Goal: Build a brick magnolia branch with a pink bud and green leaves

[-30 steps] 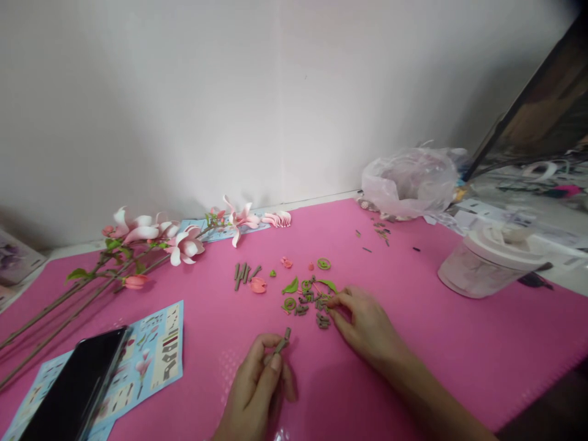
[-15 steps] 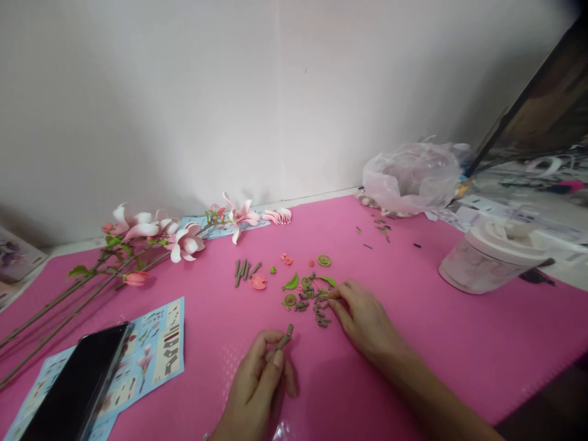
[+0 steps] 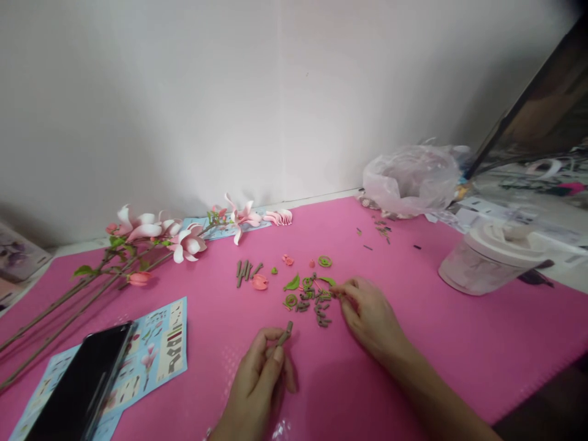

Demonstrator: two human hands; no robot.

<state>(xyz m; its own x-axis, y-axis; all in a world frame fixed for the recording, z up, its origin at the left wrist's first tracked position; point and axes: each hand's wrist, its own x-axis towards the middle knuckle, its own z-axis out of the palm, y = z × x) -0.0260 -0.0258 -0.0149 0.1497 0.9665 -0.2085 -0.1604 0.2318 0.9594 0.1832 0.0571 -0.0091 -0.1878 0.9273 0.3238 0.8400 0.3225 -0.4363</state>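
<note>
My left hand (image 3: pixel 260 373) is closed around a short brown stem piece (image 3: pixel 285 334), its end sticking up past the thumb and forefinger. At the right edge of a loose pile of small brown pieces (image 3: pixel 321 312), the fingertips of my right hand (image 3: pixel 367 309) are pinched together; what lies between them is too small to make out. Mixed into that pile are a green leaf (image 3: pixel 292 282) and green rings (image 3: pixel 290 301). Just behind lie a coral flower bud (image 3: pixel 260 282), several brown sticks (image 3: pixel 243 271) and another green ring (image 3: pixel 324 261).
Assembled pink magnolia branches (image 3: pixel 188 243) lie at the left. In front of them, a black phone (image 3: pixel 82 380) rests on a blue instruction sheet (image 3: pixel 169 349). To the right are a white lidded tub (image 3: pixel 482 263), a plastic bag (image 3: pixel 413 180) and scattered small parts (image 3: pixel 381 229).
My right hand has drawn slightly to the right, away from the pile, with its fingers still pinched. The left hand keeps hold of the stem piece, almost unmoved.
</note>
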